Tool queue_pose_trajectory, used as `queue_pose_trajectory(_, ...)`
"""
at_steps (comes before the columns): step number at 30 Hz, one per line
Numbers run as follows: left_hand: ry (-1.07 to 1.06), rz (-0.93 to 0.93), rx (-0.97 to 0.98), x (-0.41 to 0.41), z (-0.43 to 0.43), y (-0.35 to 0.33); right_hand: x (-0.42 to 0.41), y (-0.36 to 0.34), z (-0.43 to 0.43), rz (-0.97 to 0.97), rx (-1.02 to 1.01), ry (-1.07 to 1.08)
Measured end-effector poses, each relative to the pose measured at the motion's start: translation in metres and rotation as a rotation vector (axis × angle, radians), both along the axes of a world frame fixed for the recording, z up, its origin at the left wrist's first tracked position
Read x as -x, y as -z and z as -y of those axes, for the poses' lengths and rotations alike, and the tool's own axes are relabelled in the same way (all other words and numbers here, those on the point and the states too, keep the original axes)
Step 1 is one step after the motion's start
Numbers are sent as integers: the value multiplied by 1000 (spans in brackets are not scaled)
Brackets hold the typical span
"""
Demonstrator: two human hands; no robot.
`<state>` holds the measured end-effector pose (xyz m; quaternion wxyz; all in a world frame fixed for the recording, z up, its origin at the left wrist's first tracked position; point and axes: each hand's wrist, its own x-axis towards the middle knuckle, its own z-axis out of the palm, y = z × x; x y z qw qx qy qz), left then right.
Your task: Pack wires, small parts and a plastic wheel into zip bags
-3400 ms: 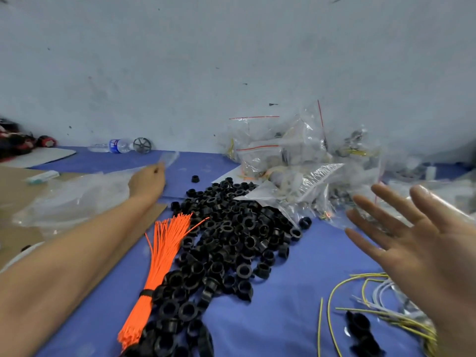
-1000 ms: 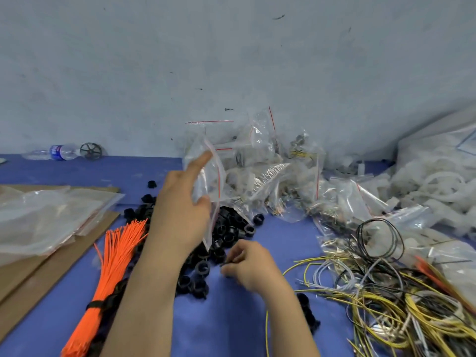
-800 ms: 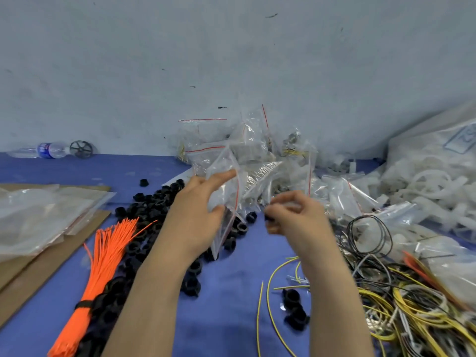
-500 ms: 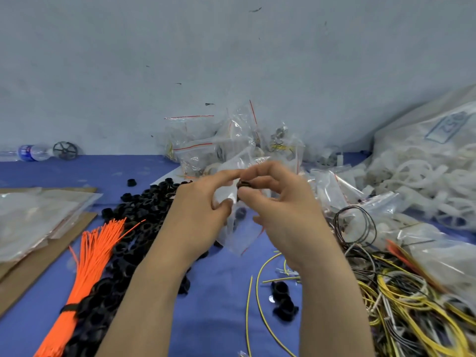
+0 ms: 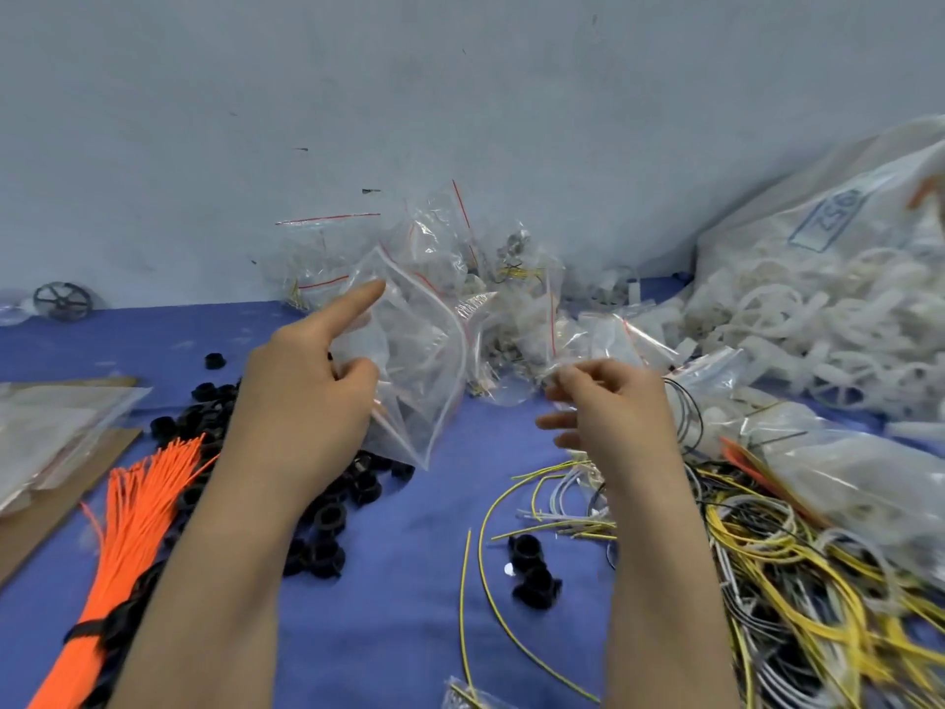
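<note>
Blue cloth (image 5: 399, 631) was seen to cover the table up to the pale wall, with bare room left only in a strip between the forearms. A big sack of white plastic wheels (image 5: 818, 319) was banked against the right edge, a tangle of yellow and white wires (image 5: 767, 570) spread below it, and filled bags (image 5: 511, 278) were heaped at the wall. Black ring parts (image 5: 327, 514) and an orange tie bundle (image 5: 128, 529) were crowded on the left. A clear zip bag (image 5: 424, 371) was held above the cloth, its long axis tilted, the red-striped mouth up towards the wall and one corner pointing down. It was pinched by the left hand (image 5: 301, 401), thumb in front, forefinger stretched along its upper edge. The right hand (image 5: 608, 406) was held just right of the bag, apart from it, fingers loosely curled; whether anything was pinched could not be told.
</note>
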<state>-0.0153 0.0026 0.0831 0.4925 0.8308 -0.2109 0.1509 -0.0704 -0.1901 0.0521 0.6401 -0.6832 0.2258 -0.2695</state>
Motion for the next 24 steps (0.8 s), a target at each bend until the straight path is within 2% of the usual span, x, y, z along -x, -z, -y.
queue_pose_trajectory(2,-9,-5,48,0,-1,0,3,27,22,-335,-47,-42)
queue_pose_trajectory(4,-16,-16,76,2,-2,-1,7,42,37,-549,-41,-68)
queue_pose_trajectory(9,18,-29,96,2,-1,-2,5,43,42,-791,192,-186)
queue_pose_trajectory(13,41,-42,138,3,-2,-3,4,38,34,-889,340,-359)
queue_pose_trajectory(18,37,-54,160,2,-6,-3,12,37,33,-899,375,-498)
queue_pose_trajectory(24,32,-56,137,3,-5,-5,9,46,33,-806,247,-458)
